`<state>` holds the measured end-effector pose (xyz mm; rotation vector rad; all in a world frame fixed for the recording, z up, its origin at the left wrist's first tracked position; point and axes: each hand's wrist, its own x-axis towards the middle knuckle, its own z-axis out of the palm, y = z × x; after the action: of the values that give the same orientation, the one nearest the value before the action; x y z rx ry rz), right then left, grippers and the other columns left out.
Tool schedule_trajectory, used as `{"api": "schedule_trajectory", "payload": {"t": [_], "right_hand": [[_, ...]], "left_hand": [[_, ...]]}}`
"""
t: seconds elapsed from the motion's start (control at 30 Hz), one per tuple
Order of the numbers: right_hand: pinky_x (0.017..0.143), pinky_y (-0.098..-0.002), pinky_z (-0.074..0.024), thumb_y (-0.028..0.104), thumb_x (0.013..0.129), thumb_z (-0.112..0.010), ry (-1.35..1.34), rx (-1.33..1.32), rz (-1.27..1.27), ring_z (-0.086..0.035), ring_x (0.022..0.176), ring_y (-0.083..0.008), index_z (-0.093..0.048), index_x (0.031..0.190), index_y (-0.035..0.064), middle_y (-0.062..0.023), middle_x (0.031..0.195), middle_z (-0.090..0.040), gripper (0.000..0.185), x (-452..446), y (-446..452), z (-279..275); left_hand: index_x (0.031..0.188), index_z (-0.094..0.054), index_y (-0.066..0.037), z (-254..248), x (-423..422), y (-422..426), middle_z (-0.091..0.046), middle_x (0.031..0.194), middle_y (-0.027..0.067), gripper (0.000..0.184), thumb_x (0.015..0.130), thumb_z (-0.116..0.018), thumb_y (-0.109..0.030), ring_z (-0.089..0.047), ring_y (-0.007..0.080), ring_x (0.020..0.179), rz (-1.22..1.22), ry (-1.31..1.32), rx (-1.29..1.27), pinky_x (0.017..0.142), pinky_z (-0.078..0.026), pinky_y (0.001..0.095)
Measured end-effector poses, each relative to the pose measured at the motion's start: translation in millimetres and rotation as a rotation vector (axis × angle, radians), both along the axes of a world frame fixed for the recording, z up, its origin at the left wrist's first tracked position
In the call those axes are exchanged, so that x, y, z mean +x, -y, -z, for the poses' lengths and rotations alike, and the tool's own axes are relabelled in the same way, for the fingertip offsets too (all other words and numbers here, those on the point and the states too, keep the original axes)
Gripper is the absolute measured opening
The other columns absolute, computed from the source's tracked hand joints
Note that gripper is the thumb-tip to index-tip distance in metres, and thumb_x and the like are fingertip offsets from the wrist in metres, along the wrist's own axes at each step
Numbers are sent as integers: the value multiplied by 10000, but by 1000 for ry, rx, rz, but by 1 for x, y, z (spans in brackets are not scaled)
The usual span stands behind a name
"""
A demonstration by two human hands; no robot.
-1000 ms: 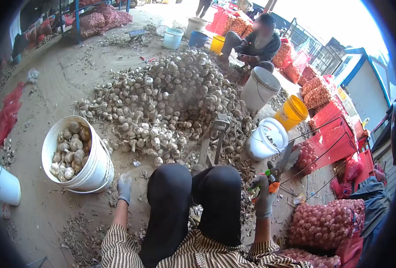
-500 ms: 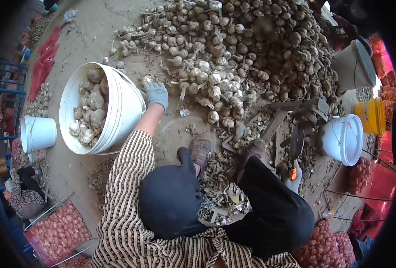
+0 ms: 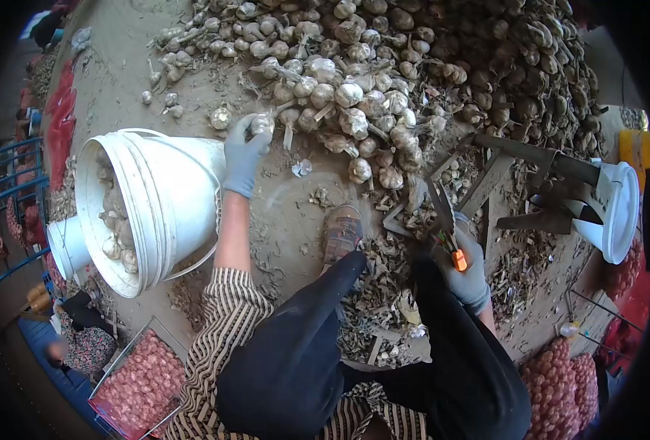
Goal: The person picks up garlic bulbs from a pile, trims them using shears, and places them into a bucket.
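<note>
My left hand [image 3: 241,158], in a grey glove, has its fingers closed around a garlic bulb [image 3: 263,123] at the near edge of the garlic heap [image 3: 383,95]. Just left of those fingers, another garlic bulb [image 3: 220,117] lies on the ground. Beside my left forearm a large white bucket [image 3: 186,176] leans over, with garlic bulbs [image 3: 118,233] inside. My gloved right hand [image 3: 468,268] rests by my knee, wrapped round a pair of shears [image 3: 442,209] with orange on the handle. The blades point up and away from me.
A metal stand [image 3: 523,150] rises right of the shears, with a white bucket [image 3: 618,213] beyond it. Dry peelings [image 3: 372,308] litter the ground between my feet. A crate of garlic [image 3: 140,381] and a seated person [image 3: 83,341] are at lower left.
My left hand has closed on a garlic bulb beside the heap. My right hand has risen with the shears, which show more plainly. The view has shifted and the large bucket appears more tilted.
</note>
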<state>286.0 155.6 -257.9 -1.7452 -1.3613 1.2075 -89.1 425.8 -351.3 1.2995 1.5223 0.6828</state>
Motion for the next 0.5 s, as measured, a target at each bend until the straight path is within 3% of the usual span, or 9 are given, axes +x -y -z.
{"api": "schedule_trajectory", "payload": {"t": [0.03,0.13,0.17,0.23,0.33,0.37,0.4,0.47,0.5], "right_hand": [[805,-354,-511,62,835,-644,8,-29,-14,-685,837,-314,-548,1381,29,-191,966,-684,555,-1,-1,-3],[783,-348,-515,92,852,-671,76,79,-81,-689,835,-332,-537,1394,39,-209,952,-678,561,-5,-3,2],[790,-370,-519,126,863,-684,55,-58,-117,-694,864,-356,-529,1403,44,-214,958,-683,568,-5,-4,0],[801,-401,-524,156,871,-687,37,1,-161,-689,917,-387,-523,1406,50,-226,982,-688,570,-10,-1,9],[825,-438,-524,209,878,-686,94,-26,-239,-664,970,-413,-518,1408,65,-231,1052,-689,574,-14,-3,17],[842,-439,-523,229,883,-682,97,-64,-267,-663,983,-404,-507,1422,76,-222,1080,-688,587,-16,-5,18],[842,-439,-523,229,883,-682,94,-70,-263,-663,983,-404,-507,1422,76,-222,1080,-688,587,-17,-7,21],[856,-442,-521,247,886,-678,121,-61,-306,-660,998,-398,-495,1437,84,-222,1098,-687,602,-20,-8,28],[864,-445,-516,239,873,-665,134,-48,-324,-653,1000,-397,-474,1454,85,-217,1111,-675,631,-21,-8,31]], "left_hand": [[1392,-519,-34,-35,27,34,-651,1173,151,571,823,-562,-43,-667,284,1062,-129,476,-156,801,-595,407],[1475,-414,-61,-34,48,94,-567,1325,209,642,851,-557,-9,-582,380,1233,-51,1207,-361,896,-584,442],[1475,-418,-63,-28,54,111,-568,1325,213,630,864,-566,-18,-571,387,1251,-84,1302,-407,901,-578,438],[1495,-392,-74,-40,73,133,-569,1328,229,631,901,-605,-71,-585,380,1218,-166,1435,-507,894,-562,418],[1521,-381,-100,-33,79,142,-533,1354,228,673,899,-635,-127,-590,341,1169,-100,1450,-611,908,-542,383],[1557,-310,-72,-38,77,145,-556,1301,214,761,895,-665,-195,-609,281,1107,-91,1173,-540,906,-535,365],[1557,-310,-72,-44,79,146,-556,1301,214,761,895,-665,-195,-609,281,1107,-92,1170,-547,906,-535,365],[1590,-190,-37,-52,81,148,-592,1228,195,893,878,-689,-240,-617,243,1086,115,671,-248,915,-528,348],[1597,-80,-8,-57,78,145,-603,1195,174,987,866,-691,-261,-611,214,1097,213,566,-241,936,-512,328]]}}
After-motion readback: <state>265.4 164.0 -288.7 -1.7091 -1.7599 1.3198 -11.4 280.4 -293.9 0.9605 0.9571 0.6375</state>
